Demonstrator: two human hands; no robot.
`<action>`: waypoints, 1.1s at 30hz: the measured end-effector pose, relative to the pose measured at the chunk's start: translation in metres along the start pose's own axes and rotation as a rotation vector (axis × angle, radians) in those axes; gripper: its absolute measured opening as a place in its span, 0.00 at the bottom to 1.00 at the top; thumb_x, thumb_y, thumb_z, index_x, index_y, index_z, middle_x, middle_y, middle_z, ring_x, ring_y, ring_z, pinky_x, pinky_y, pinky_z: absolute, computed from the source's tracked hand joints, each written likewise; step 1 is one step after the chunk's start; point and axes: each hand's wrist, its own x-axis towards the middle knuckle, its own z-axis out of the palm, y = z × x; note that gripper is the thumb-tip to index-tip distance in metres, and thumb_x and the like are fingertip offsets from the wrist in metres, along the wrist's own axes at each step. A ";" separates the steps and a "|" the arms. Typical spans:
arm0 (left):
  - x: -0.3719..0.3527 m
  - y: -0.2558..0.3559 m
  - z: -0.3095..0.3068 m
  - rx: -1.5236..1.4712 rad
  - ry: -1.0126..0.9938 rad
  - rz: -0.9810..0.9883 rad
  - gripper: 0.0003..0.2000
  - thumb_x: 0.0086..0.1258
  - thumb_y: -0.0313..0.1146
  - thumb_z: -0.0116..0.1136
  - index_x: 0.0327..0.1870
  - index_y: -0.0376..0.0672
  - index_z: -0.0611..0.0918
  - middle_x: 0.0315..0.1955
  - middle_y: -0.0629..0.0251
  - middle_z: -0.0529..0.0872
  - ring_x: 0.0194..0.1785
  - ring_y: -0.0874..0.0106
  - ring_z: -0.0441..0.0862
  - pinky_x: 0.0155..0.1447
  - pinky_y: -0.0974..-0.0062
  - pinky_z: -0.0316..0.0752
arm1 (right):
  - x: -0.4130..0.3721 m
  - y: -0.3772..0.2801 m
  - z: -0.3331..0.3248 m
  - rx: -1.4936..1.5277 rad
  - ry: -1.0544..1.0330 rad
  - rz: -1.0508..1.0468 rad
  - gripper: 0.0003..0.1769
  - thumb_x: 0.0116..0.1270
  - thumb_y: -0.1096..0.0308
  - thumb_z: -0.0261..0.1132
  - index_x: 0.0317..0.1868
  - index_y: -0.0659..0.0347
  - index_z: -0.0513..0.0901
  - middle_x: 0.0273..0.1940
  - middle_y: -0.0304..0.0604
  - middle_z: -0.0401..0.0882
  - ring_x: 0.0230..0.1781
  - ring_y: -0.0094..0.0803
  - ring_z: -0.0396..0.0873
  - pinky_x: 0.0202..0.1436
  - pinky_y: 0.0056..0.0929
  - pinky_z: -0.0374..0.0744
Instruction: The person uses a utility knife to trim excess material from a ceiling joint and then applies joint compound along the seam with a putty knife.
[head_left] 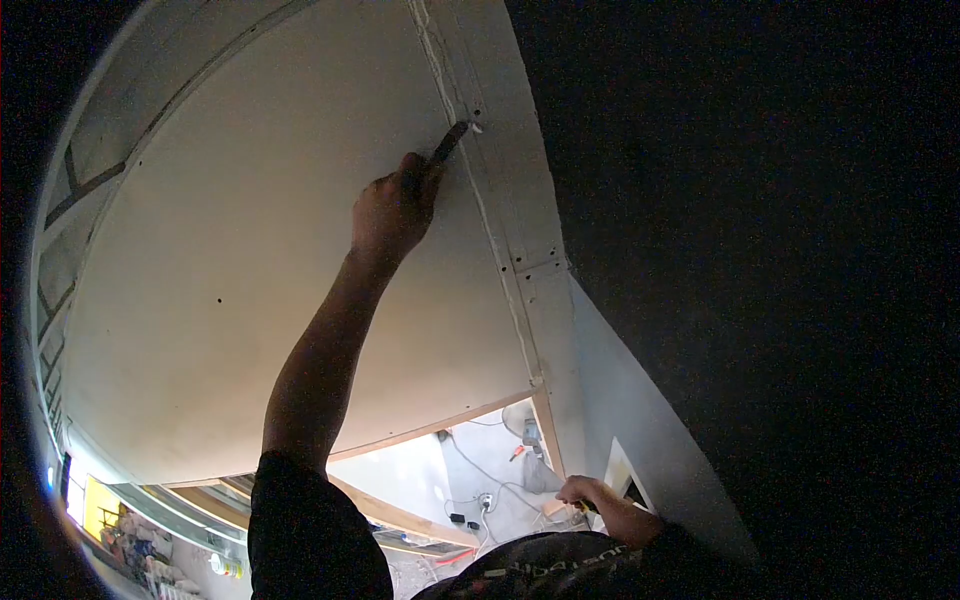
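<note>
My left hand (395, 207) is raised high against the large pale panel (270, 230), closed around a dark-handled tool (450, 142). The tool's tip touches the panel's seam, where a small white dab (476, 128) shows. A rough white line of filler (482, 205) runs down the seam, with dark screw heads beside it. Lower right, my right hand (580, 490) is closed near the wooden frame's corner, on something dark and yellow that I cannot make out.
A wooden-edged opening (548, 430) lies below the panel, with cables (485, 470) and a grey lamp-like object (528, 430) beyond it. Deep shadow fills the right side. Curved framing (85, 195) runs along the left. Piled items (145, 545) are at the lower left.
</note>
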 end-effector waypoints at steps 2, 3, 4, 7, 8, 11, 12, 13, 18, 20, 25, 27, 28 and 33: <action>-0.002 -0.006 0.001 0.022 0.019 0.014 0.12 0.81 0.44 0.55 0.44 0.43 0.76 0.26 0.49 0.87 0.32 0.42 0.87 0.33 0.45 0.79 | 0.005 0.001 -0.005 -0.095 -0.016 0.018 0.15 0.66 0.56 0.68 0.28 0.59 0.83 0.18 0.42 0.74 0.14 0.34 0.71 0.18 0.42 0.71; -0.001 -0.009 0.000 0.046 0.033 0.034 0.12 0.81 0.43 0.56 0.44 0.43 0.76 0.27 0.49 0.87 0.32 0.42 0.87 0.32 0.46 0.79 | -0.013 -0.008 -0.007 0.043 -0.016 0.002 0.16 0.66 0.56 0.69 0.28 0.60 0.83 0.19 0.43 0.75 0.14 0.34 0.72 0.18 0.42 0.71; 0.001 -0.008 -0.004 0.052 0.039 0.037 0.12 0.81 0.43 0.56 0.44 0.43 0.76 0.27 0.49 0.87 0.32 0.42 0.87 0.32 0.46 0.79 | -0.030 -0.017 -0.005 0.184 -0.017 -0.014 0.16 0.66 0.56 0.69 0.29 0.61 0.84 0.19 0.43 0.76 0.14 0.35 0.73 0.18 0.42 0.72; 0.011 0.000 -0.020 0.020 0.027 -0.086 0.13 0.81 0.44 0.55 0.44 0.43 0.77 0.28 0.49 0.88 0.33 0.43 0.87 0.33 0.47 0.80 | -0.025 -0.026 -0.003 0.001 0.035 -0.067 0.20 0.67 0.54 0.70 0.26 0.62 0.82 0.18 0.44 0.76 0.14 0.36 0.73 0.18 0.42 0.72; 0.017 0.002 -0.028 0.020 0.044 -0.050 0.13 0.81 0.45 0.55 0.45 0.43 0.77 0.29 0.49 0.88 0.34 0.43 0.88 0.35 0.46 0.81 | -0.021 -0.030 -0.003 -0.205 0.008 0.046 0.20 0.67 0.54 0.70 0.25 0.62 0.82 0.18 0.43 0.76 0.15 0.36 0.73 0.18 0.42 0.72; 0.035 -0.014 -0.025 0.074 0.040 0.035 0.15 0.82 0.47 0.53 0.46 0.43 0.78 0.30 0.48 0.88 0.37 0.43 0.88 0.37 0.44 0.81 | -0.030 -0.026 -0.008 -0.050 -0.015 0.001 0.22 0.69 0.52 0.68 0.24 0.61 0.81 0.19 0.44 0.76 0.15 0.37 0.75 0.19 0.43 0.74; 0.039 -0.021 -0.021 0.124 0.020 0.090 0.15 0.82 0.48 0.53 0.47 0.43 0.78 0.30 0.48 0.88 0.38 0.42 0.88 0.39 0.44 0.81 | -0.032 -0.029 -0.009 -0.048 -0.013 0.001 0.22 0.69 0.52 0.68 0.24 0.61 0.81 0.19 0.44 0.76 0.15 0.37 0.75 0.19 0.43 0.74; 0.039 -0.023 -0.020 0.120 0.020 0.093 0.15 0.82 0.48 0.53 0.47 0.43 0.78 0.30 0.48 0.88 0.38 0.42 0.88 0.39 0.44 0.81 | -0.038 -0.039 -0.007 -0.119 -0.001 0.030 0.23 0.69 0.52 0.67 0.23 0.61 0.81 0.19 0.45 0.77 0.15 0.38 0.75 0.19 0.45 0.74; 0.030 -0.013 -0.016 0.105 -0.014 -0.003 0.16 0.82 0.49 0.51 0.48 0.45 0.79 0.32 0.44 0.88 0.39 0.40 0.87 0.39 0.43 0.81 | -0.042 -0.039 0.001 -0.278 0.036 0.086 0.24 0.70 0.50 0.65 0.22 0.60 0.80 0.18 0.47 0.77 0.14 0.39 0.75 0.21 0.48 0.74; 0.022 -0.005 -0.018 0.081 -0.026 -0.052 0.15 0.82 0.48 0.51 0.48 0.45 0.79 0.32 0.44 0.88 0.39 0.40 0.87 0.39 0.43 0.81 | -0.045 -0.035 0.002 -0.194 0.104 0.107 0.24 0.72 0.51 0.64 0.23 0.61 0.80 0.19 0.47 0.77 0.15 0.39 0.76 0.22 0.48 0.74; 0.003 -0.003 -0.004 0.009 -0.098 -0.104 0.14 0.82 0.47 0.52 0.48 0.45 0.79 0.31 0.45 0.88 0.39 0.41 0.87 0.40 0.42 0.81 | -0.040 0.008 0.001 -0.079 0.067 -0.087 0.24 0.73 0.50 0.67 0.38 0.68 0.86 0.28 0.49 0.85 0.23 0.41 0.81 0.30 0.48 0.78; -0.017 -0.009 0.022 0.073 -0.092 0.073 0.14 0.82 0.46 0.53 0.48 0.44 0.79 0.29 0.47 0.88 0.35 0.43 0.88 0.36 0.44 0.81 | -0.038 0.012 0.000 0.135 0.105 -0.375 0.24 0.73 0.50 0.66 0.37 0.69 0.87 0.28 0.49 0.86 0.24 0.41 0.82 0.31 0.48 0.78; -0.020 -0.010 0.019 0.077 -0.087 0.075 0.14 0.82 0.46 0.53 0.48 0.44 0.79 0.29 0.47 0.88 0.35 0.43 0.88 0.36 0.44 0.81 | -0.040 -0.015 0.004 -0.077 0.077 -0.087 0.24 0.73 0.50 0.66 0.37 0.69 0.87 0.28 0.50 0.86 0.24 0.41 0.82 0.31 0.48 0.79; 0.001 -0.014 -0.005 0.046 0.023 0.045 0.14 0.81 0.48 0.56 0.47 0.45 0.80 0.28 0.50 0.88 0.34 0.44 0.88 0.36 0.47 0.81 | -0.017 -0.002 -0.010 -0.037 0.072 0.007 0.22 0.68 0.50 0.69 0.27 0.62 0.81 0.19 0.48 0.77 0.15 0.40 0.73 0.19 0.47 0.69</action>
